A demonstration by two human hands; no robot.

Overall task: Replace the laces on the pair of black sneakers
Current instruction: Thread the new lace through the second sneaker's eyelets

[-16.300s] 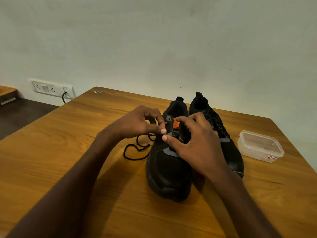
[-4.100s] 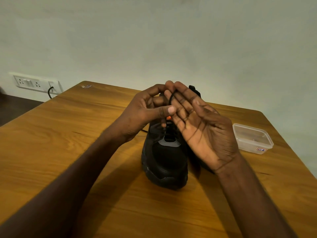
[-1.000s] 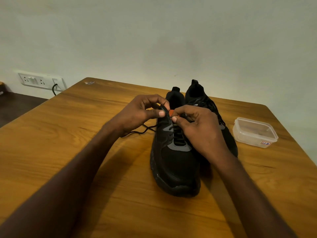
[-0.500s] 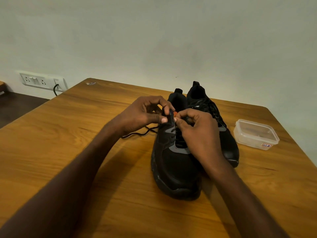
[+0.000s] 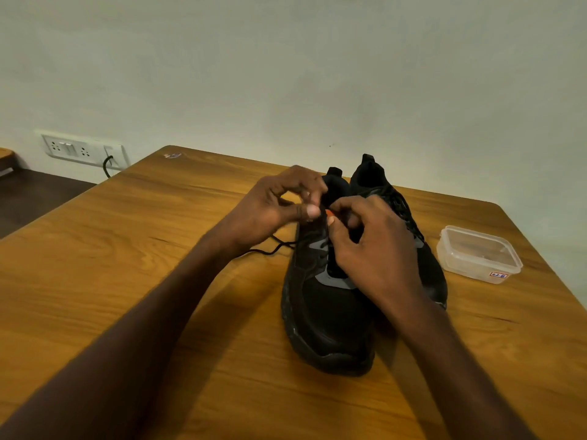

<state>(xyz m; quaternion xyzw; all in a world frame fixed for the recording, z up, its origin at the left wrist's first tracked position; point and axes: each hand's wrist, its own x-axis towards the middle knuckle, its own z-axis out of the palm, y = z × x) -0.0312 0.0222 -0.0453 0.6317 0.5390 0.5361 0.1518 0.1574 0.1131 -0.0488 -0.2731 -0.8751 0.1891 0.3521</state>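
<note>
A wide wooden tabletop [image 5: 127, 281] with orange-brown grain is carrying a pair of black sneakers. The near black sneaker [image 5: 324, 312], with grey side trim, is standing in the middle, toe toward the person. The second black sneaker [image 5: 409, 223] is standing just beside it on the right and is already laced. The left hand [image 5: 276, 204] and the right hand [image 5: 374, 246] are meeting over the near sneaker's upper eyelets. The fingers of both are curled and pinching the thin black lace [image 5: 270, 249], whose loose part is trailing left on the tabletop. A clear plastic container [image 5: 479, 254] is resting near the right edge. A white wall socket panel [image 5: 82, 152] is sitting on the pale wall.
</note>
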